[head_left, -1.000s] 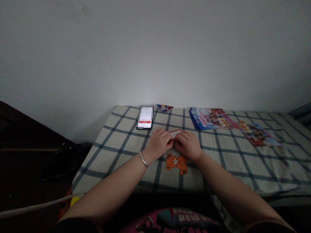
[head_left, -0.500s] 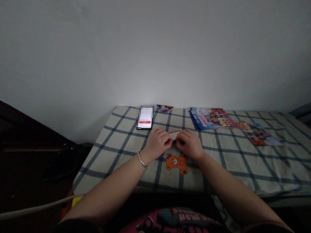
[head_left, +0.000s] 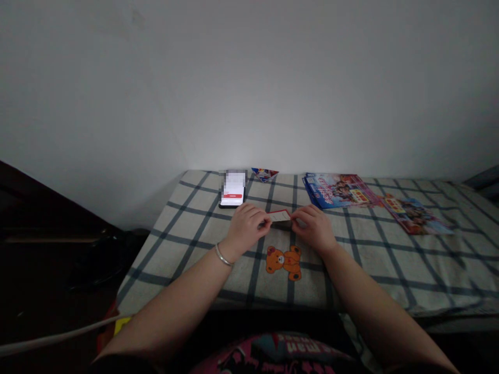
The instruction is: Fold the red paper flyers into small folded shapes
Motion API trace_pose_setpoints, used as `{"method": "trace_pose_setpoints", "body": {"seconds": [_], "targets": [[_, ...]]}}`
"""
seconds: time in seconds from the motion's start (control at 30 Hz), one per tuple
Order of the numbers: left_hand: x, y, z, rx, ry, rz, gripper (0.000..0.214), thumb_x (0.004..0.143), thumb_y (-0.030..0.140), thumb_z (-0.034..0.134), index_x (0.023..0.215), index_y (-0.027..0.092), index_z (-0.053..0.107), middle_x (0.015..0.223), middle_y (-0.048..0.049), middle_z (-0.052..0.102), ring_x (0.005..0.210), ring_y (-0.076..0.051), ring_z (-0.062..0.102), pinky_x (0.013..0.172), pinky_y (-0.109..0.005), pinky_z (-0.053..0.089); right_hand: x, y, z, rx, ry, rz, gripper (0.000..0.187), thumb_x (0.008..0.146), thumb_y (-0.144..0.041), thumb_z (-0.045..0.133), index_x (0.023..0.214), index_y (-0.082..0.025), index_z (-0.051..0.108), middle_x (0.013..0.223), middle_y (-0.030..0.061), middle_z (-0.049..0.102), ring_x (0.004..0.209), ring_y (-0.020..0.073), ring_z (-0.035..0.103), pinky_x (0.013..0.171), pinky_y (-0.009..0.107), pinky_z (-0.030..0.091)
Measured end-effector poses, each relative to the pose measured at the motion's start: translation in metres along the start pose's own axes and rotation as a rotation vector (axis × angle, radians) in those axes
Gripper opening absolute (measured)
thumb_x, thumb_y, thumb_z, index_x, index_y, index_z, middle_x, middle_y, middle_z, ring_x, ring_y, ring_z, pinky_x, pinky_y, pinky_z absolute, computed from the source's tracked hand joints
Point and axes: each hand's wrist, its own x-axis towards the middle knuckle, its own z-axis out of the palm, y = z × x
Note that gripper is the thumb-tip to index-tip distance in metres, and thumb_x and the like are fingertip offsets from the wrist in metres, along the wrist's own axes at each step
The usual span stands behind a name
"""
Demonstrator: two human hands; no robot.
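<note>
A small piece of folded paper [head_left: 279, 216], pale with a red edge along the top, is stretched between my two hands just above the checked tablecloth. My left hand [head_left: 249, 226], with a silver bangle at the wrist, pinches its left end. At the other end, the fingertips of my right hand [head_left: 313, 228] are closed on the paper. Below the hands, an orange teddy bear picture [head_left: 284, 262] lies on the cloth.
A lit phone [head_left: 233, 189] rests near the wall, beside a folded colourful paper triangle [head_left: 265, 174]. To the right lie a stack of printed flyers [head_left: 335, 189] and another flyer [head_left: 417, 214]. The checked cloth [head_left: 187, 223] covers the table, whose far edge meets the wall [head_left: 273, 93].
My hands have moved apart, the left one leftward and the right one rightward. More of the paper now shows between them.
</note>
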Motion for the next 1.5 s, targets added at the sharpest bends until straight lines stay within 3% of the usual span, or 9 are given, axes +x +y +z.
{"method": "trace_pose_setpoints", "body": {"seconds": [0.43,0.6,0.73,1.03,1.5], "targets": [[-0.001,-0.005,-0.001,-0.025,0.026,-0.047,0.009,0.081,0.014,0.060,0.074,0.019,0.059,0.077,-0.0003,0.068,0.074,-0.017,0.060,0.073,-0.033,0.045,0.000,-0.005,-0.004,-0.058,0.076,0.073,0.011,0.080,-0.012,0.057,0.083,-0.021,0.063,0.083,0.0045,0.068,0.083,0.0220,0.059,0.074,0.035,0.049],[-0.002,-0.005,-0.001,-0.027,-0.032,-0.081,0.007,0.086,0.018,0.059,0.080,0.021,0.062,0.083,0.0018,0.071,0.079,-0.016,0.062,0.096,-0.042,0.039,0.002,-0.009,-0.003,0.045,0.069,-0.058,0.013,0.085,-0.018,0.061,0.097,-0.024,0.066,0.102,0.0031,0.072,0.096,0.0214,0.059,0.087,0.036,0.049],[-0.003,-0.004,0.001,-0.015,-0.046,-0.084,0.007,0.086,0.019,0.059,0.080,0.021,0.062,0.083,0.0026,0.070,0.081,-0.016,0.062,0.102,-0.044,0.035,0.004,-0.012,-0.001,0.044,0.035,-0.089,0.010,0.086,-0.018,0.060,0.091,-0.023,0.067,0.094,0.0031,0.072,0.091,0.0208,0.059,0.083,0.035,0.049],[-0.002,0.011,0.000,0.099,-0.096,0.106,0.008,0.085,0.015,0.055,0.085,0.020,0.062,0.086,0.0010,0.068,0.087,-0.018,0.060,0.111,-0.046,0.030,0.003,-0.027,0.003,-0.031,-0.051,-0.193,0.007,0.088,-0.020,0.058,0.086,-0.021,0.065,0.087,0.0034,0.070,0.085,0.0197,0.057,0.077,0.033,0.047],[-0.001,0.013,-0.001,0.216,-0.095,0.101,0.011,0.083,0.015,0.054,0.078,0.020,0.062,0.078,-0.0006,0.065,0.083,-0.018,0.059,0.109,-0.047,0.034,0.004,-0.025,0.005,0.028,-0.040,-0.158,0.009,0.085,-0.015,0.059,0.082,-0.022,0.064,0.084,0.0028,0.069,0.079,0.0187,0.057,0.073,0.032,0.047]]}}
